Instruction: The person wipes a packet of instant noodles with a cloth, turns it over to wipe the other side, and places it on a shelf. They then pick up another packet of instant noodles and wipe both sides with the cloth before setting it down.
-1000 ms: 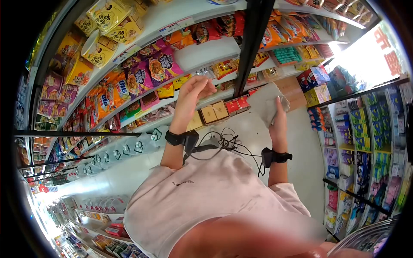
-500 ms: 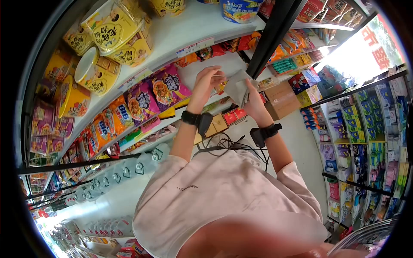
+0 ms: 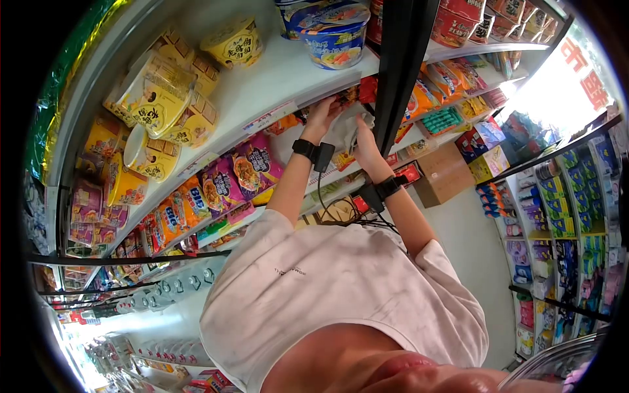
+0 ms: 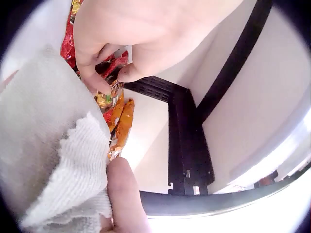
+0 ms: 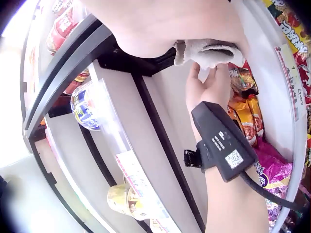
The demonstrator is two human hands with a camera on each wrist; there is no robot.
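My left hand (image 3: 320, 118) reaches into a middle shelf; in the left wrist view its curled fingers (image 4: 95, 77) and thumb pinch a red and brown snack packet (image 4: 116, 90). Orange packets (image 4: 124, 124) stand just behind that one. My right hand (image 3: 367, 145) grips a crumpled grey-white cloth (image 4: 53, 141), with the thumb (image 4: 124, 194) along its edge. The cloth (image 5: 206, 52) lies in front of the shelf's inner surface, close beside the left hand (image 5: 209, 87) in the right wrist view.
A black upright post (image 3: 401, 72) stands right of the hands. Above is a shelf with yellow tubs (image 3: 157, 98) and a blue noodle tub (image 3: 333, 39). Purple packets (image 3: 252, 167) lie left of the hands. A cardboard box (image 3: 442, 173) and cables (image 3: 341, 211) are below.
Both hands have moved forward to the shelf, the right one bringing the cloth leftward. The left hand, holding nothing earlier, now pinches a packet. The head view has shifted too.
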